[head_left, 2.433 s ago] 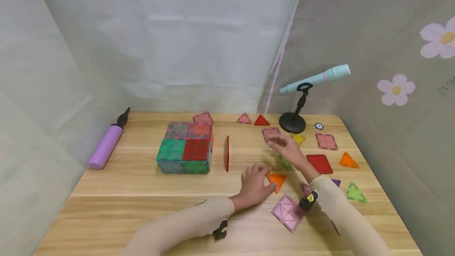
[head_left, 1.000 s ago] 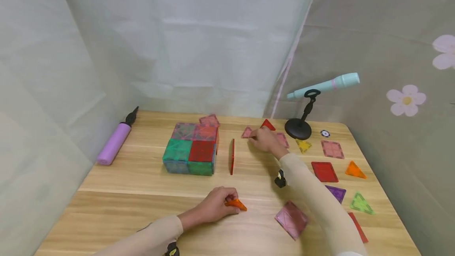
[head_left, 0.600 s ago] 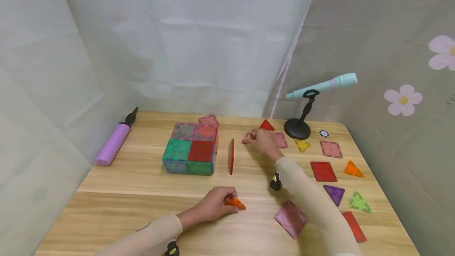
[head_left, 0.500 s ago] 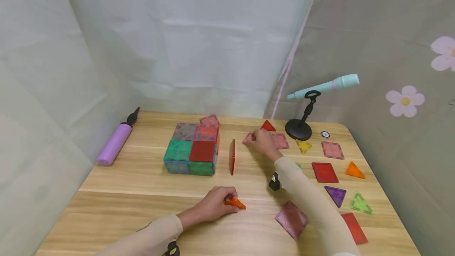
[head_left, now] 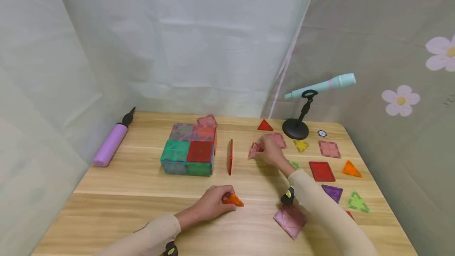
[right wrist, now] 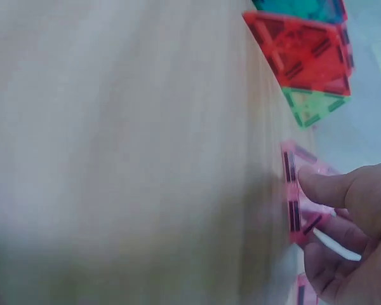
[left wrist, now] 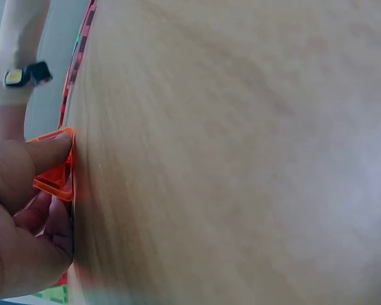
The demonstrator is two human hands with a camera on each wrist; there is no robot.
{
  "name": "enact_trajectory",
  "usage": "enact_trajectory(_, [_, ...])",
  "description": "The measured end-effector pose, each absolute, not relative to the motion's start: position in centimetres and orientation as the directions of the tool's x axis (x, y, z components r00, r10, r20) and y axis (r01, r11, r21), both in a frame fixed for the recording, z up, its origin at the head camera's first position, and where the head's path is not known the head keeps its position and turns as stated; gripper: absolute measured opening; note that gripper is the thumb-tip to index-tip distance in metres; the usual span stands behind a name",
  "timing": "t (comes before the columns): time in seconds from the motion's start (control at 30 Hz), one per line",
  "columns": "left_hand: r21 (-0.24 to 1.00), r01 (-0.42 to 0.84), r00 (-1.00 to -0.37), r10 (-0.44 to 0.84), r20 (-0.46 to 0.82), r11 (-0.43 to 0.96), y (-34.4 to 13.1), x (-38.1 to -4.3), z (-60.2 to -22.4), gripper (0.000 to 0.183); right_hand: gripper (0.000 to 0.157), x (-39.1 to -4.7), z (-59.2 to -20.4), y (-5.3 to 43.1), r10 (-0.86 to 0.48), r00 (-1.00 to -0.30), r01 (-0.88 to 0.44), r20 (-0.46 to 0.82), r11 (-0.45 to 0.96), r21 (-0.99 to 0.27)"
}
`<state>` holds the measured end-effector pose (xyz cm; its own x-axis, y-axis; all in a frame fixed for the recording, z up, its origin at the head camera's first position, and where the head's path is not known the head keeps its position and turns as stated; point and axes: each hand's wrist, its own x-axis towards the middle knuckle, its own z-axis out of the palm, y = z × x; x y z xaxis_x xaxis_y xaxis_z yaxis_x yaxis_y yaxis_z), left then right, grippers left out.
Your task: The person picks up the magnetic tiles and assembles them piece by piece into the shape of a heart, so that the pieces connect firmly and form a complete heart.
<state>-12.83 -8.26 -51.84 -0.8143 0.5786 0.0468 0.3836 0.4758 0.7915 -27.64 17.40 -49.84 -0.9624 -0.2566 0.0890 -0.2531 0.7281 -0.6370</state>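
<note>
My left hand (head_left: 209, 204) pinches an orange triangular magnetic tile (head_left: 234, 200) between thumb and fingers at the front middle of the table. In the left wrist view the orange tile stands tilted up, one edge right at the tabletop. My right hand (head_left: 273, 154) pinches a pink triangular magnetic tile (head_left: 253, 150) farther back. The right wrist view shows this pink tile (right wrist: 300, 190) raised on edge, thumb on its face. Left of it, a red tile (head_left: 230, 157) stands upright. Beyond that sits a box built of magnetic tiles (head_left: 187, 151), green, red and pink on top.
Flat tiles lie on the right: a red square (head_left: 321, 171), a purple triangle (head_left: 332, 193), a green triangle (head_left: 358, 202) and several others. A pink square (head_left: 290, 222) lies under the right wrist. A microphone stand (head_left: 296, 128) stands behind; a purple pump (head_left: 111, 144) lies left.
My left hand has picked up the orange triangle and carried it left and nearer. My right hand has reached the pink triangle at the back and brought it toward me, tilting it up.
</note>
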Motion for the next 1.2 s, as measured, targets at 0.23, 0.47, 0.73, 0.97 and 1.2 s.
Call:
enact_trajectory(0.23, [0.755,0.42,-0.815,0.576,0.068,0.504,-8.4,-13.0,-51.8,0.013,0.015,-23.8,-50.1,19.1,-0.385,-0.916,-0.349,0.113,0.623,-0.701])
enact_trajectory(0.47, [0.71,0.48,-0.802,0.586,0.116,0.515,-8.5,-13.2,-51.8,0.013,0.014,-19.8,-49.8,19.3,-0.51,-0.853,-0.423,0.114,0.546,-0.723])
enact_trajectory(0.73, [0.705,0.501,-0.778,0.618,0.112,0.503,-8.4,-13.4,-51.7,0.009,0.019,-16.1,-49.6,18.3,-0.62,-0.777,-0.462,0.108,0.446,-0.766])
enact_trajectory(0.97, [0.715,0.482,-0.774,0.629,0.076,0.507,-8.3,-13.6,-51.6,0.008,0.018,-14.8,-49.6,17.2,-0.672,-0.728,-0.501,0.137,0.385,-0.775])
enact_trajectory(1.2, [0.73,0.471,-0.765,0.641,0.059,0.495,-8.3,-13.4,-51.4,0.006,0.019,-13.9,-49.5,16.4,-0.681,-0.72,-0.501,0.131,0.379,-0.778])
